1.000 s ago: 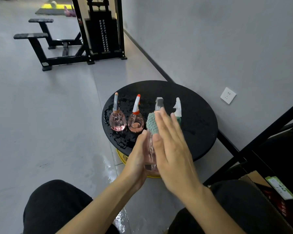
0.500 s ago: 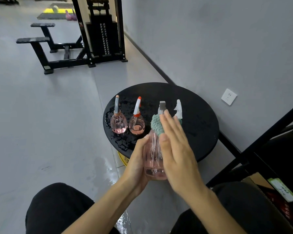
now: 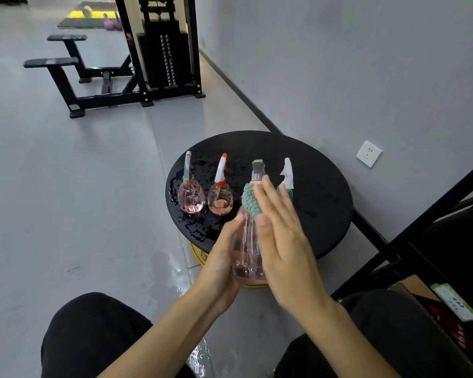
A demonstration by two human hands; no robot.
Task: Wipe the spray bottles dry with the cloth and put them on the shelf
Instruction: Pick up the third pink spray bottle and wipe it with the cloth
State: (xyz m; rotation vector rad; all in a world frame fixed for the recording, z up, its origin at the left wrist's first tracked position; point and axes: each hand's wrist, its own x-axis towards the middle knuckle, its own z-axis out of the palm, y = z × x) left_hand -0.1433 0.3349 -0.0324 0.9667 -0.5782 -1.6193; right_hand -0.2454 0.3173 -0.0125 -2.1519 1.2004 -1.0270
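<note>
Gripping pink spray bottle (image 3: 246, 252) at frame centre with left hand (image 3: 221, 266); pressing teal cloth (image 3: 250, 200) on its neck with flat, straight-fingered right hand (image 3: 284, 246). Leaving three bottles (image 3: 191, 192) on wet bench (image 3: 325, 203); apparently shelving none yet.

The held bottle (image 3: 247, 252) sits lower than a second ago, and more of its pink body shows between the hands. The right hand (image 3: 287, 252), flat on the cloth (image 3: 250, 200), has slid a little to the right, taking the cloth with it. The left hand (image 3: 219, 271) has dropped slightly with the bottle. Over the last half second the shift is slight.
</note>
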